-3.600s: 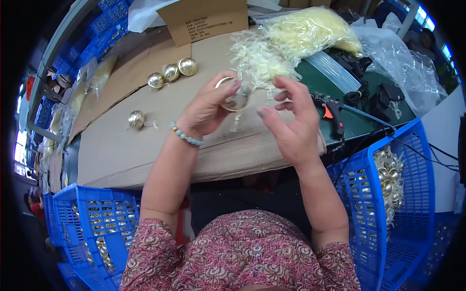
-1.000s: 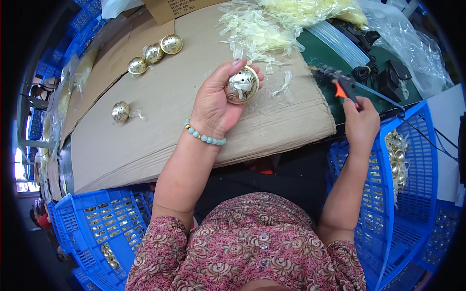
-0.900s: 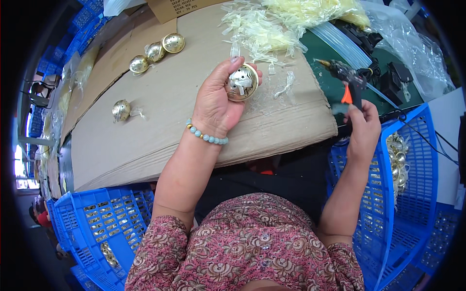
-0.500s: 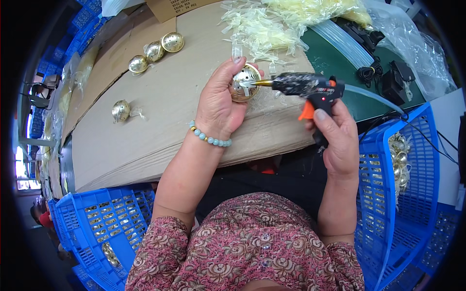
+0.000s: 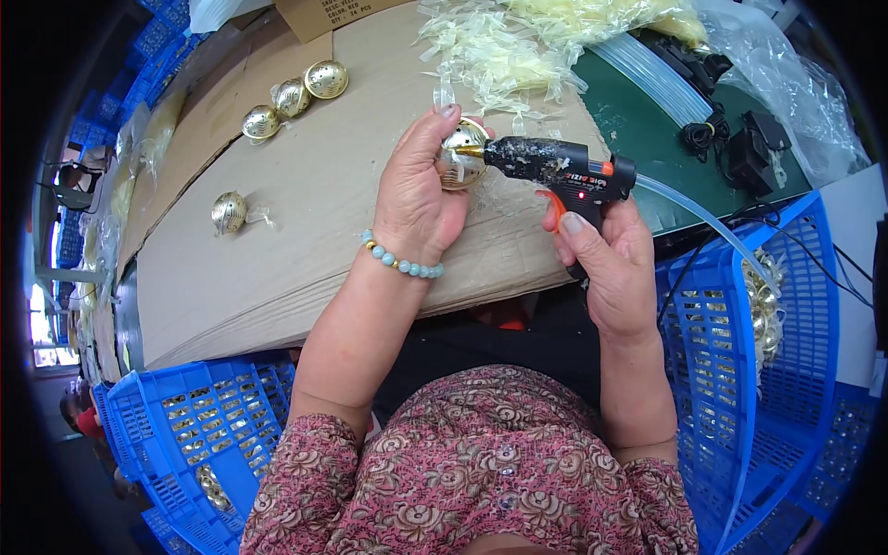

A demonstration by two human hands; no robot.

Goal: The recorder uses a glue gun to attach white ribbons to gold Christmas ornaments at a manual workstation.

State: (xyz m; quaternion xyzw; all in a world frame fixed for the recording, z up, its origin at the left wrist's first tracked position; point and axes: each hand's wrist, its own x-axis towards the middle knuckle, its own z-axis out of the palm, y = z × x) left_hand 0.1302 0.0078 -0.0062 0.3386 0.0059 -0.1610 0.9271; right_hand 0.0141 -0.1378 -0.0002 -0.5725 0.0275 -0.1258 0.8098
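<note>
My left hand [image 5: 419,180] is closed around a shiny gold ball ornament [image 5: 460,173] with dark cut-out shapes, held above the cardboard. A pale ribbon [image 5: 445,92] sticks up by my left fingertips. My right hand [image 5: 615,268] grips a black glue gun [image 5: 555,166] with an orange trigger and a lit red light. Its brass nozzle points left and lies against or just in front of the ball's face; which of the two I cannot tell. A clear glue stick [image 5: 694,203] trails out of the gun's back end.
More gold balls [image 5: 290,96] lie at the far left of the cardboard [image 5: 277,231], with a single one nearer. Cut ribbons [image 5: 499,69] heap at the back beside clear glue sticks [image 5: 657,83]. Blue crates [image 5: 185,379] holding gold balls flank me; another crate [image 5: 786,222] stands right.
The glue gun has moved left, bringing its nozzle further across the ball's face. My right hand shifted left with it; my left hand stays nearly still.
</note>
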